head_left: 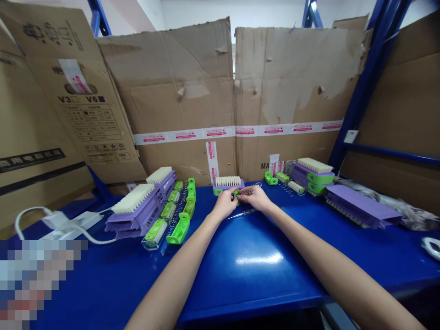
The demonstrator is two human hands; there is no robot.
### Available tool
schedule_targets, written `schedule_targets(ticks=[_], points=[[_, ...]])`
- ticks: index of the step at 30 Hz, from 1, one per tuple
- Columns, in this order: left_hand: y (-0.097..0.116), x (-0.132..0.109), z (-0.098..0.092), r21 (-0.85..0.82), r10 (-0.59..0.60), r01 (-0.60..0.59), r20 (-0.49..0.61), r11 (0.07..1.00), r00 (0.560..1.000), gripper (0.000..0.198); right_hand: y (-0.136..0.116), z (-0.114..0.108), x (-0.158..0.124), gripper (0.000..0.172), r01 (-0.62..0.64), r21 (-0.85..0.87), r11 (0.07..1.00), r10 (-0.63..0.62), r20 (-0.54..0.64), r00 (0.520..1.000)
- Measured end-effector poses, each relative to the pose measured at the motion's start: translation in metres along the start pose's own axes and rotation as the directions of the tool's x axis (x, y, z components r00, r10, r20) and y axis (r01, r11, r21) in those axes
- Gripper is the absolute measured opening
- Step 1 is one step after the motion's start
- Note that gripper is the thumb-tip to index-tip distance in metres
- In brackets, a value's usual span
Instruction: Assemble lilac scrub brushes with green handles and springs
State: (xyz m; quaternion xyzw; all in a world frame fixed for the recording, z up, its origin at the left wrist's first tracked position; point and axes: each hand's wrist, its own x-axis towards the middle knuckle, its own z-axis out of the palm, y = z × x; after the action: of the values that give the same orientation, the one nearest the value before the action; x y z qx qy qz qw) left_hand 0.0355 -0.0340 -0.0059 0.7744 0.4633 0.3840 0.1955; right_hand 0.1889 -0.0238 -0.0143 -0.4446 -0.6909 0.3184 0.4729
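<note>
My left hand (pixel 224 204) is closed, its fingertips pinching a small green plastic part (pixel 236 195). Facing it, my right hand (pixel 258 200) is closed too, with its fingertips at the same part and a thin coiled metal spring (pixel 252 189) at its fingers. Just behind both hands sits a brush (pixel 228 182) with cream bristles facing up and a purple and green body. A slim, clear and metallic tool (pixel 242 214), perhaps a screwdriver, lies on the blue table (pixel 254 275) below my hands. My fingers partly hide the green part.
To the left are stacked purple brushes (pixel 132 206), clear-and-green pieces (pixel 168 211), springs (pixel 180 208) and green end caps (pixel 179 229). More brushes (pixel 312 172) and a purple shell (pixel 360 204) lie right. A power strip (pixel 74 224) stands far left; cardboard (pixel 178 91) walls the back.
</note>
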Motion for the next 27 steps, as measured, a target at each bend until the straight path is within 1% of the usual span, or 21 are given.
schedule_targets(ticks=[4, 7, 9, 11, 13, 15, 17, 19, 22, 25, 27], points=[[0.002, -0.001, -0.001, 0.044, -0.001, 0.001, 0.009, 0.999, 1.0, 0.05, 0.002, 0.001, 0.002, 0.018, 0.016, -0.03, 0.999, -0.016, -0.011, 1.0], [0.005, -0.003, -0.001, 0.079, 0.041, -0.041, 0.002, 0.996, 0.999, 0.048, 0.004, 0.001, 0.002, 0.019, 0.034, -0.054, 0.998, -0.034, -0.006, 0.999], [0.005, -0.004, 0.0, 0.08, 0.056, -0.055, -0.007, 0.995, 0.998, 0.048, 0.004, 0.001, 0.002, 0.02, 0.038, -0.063, 0.997, -0.038, 0.002, 0.999], [0.003, -0.004, 0.001, 0.059, 0.045, -0.044, -0.018, 0.997, 0.999, 0.047, 0.004, 0.002, 0.002, 0.02, 0.034, -0.065, 0.997, -0.035, -0.003, 0.999], [-0.001, -0.002, 0.003, 0.001, 0.028, -0.028, -0.03, 1.0, 0.999, 0.048, 0.003, 0.002, 0.002, 0.019, 0.023, -0.063, 0.998, -0.024, -0.009, 1.0], [-0.005, 0.001, 0.005, -0.114, 0.009, -0.013, -0.033, 0.993, 0.999, 0.05, 0.001, 0.003, 0.001, 0.019, 0.005, -0.06, 0.998, -0.006, -0.019, 1.0], [-0.008, 0.005, 0.005, -0.254, -0.019, 0.018, -0.005, 0.967, 1.0, 0.048, 0.0, 0.003, 0.001, 0.019, -0.003, -0.064, 0.998, 0.001, -0.029, 1.0], [-0.009, 0.008, 0.003, -0.342, -0.08, 0.091, 0.047, 0.935, 0.996, 0.045, -0.002, 0.003, 0.001, 0.019, 0.01, -0.079, 0.997, -0.012, -0.028, 1.0], [-0.008, 0.009, -0.001, -0.397, -0.163, 0.193, 0.108, 0.897, 0.981, 0.042, -0.005, 0.0, 0.0, 0.019, 0.045, -0.095, 0.994, -0.045, -0.005, 0.999], [-0.007, 0.009, -0.004, -0.431, -0.185, 0.233, 0.151, 0.872, 0.971, 0.042, -0.009, -0.002, -0.002, 0.028, 0.113, -0.12, 0.986, -0.109, 0.034, 0.993], [-0.007, 0.009, -0.005, -0.43, -0.191, 0.247, 0.17, 0.868, 0.967, 0.041, -0.012, -0.004, -0.004, 0.028, 0.168, -0.145, 0.975, -0.16, 0.065, 0.985]])
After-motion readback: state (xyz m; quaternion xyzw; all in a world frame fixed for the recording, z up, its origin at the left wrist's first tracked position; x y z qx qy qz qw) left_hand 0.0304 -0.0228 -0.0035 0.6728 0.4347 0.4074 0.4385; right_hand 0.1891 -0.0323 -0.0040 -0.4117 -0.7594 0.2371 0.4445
